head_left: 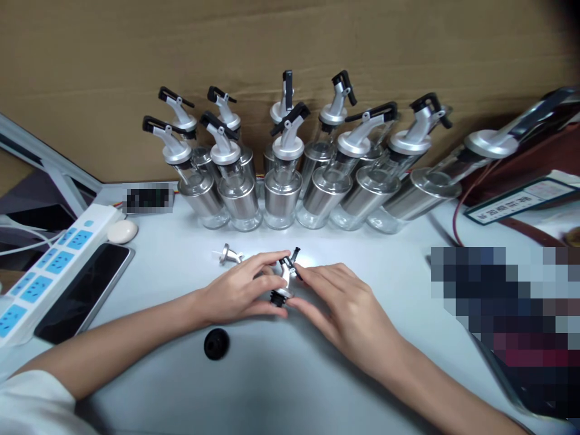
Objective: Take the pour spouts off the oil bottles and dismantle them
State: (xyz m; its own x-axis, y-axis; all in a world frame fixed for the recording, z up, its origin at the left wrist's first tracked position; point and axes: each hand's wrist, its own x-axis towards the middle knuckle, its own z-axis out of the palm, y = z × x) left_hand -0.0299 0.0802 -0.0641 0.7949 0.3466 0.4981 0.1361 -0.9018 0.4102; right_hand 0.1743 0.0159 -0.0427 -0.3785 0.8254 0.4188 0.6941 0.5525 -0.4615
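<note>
Between both hands, just above the white table (158, 374), is a silver pourer spout (284, 279) with a black lever and a black ribbed stopper at its base. My left hand (247, 287) grips it from the left, fingers around the neck and stopper. My right hand (348, 305) closes on it from the right, fingertips at the lever and thumb near the collar. Behind my left hand lies another silver spout piece (229, 254), partly hidden by the fingers. A round black rubber stopper (216, 344) rests on the table in front of my left forearm.
Two rows of glass-and-steel bottles (283, 193) with pourer tops stand along the cardboard wall (254, 42). At left are a power strip (49, 272), a phone (86, 293) and a pale round object (122, 231). A blurred-out dark object (512, 326) lies at right.
</note>
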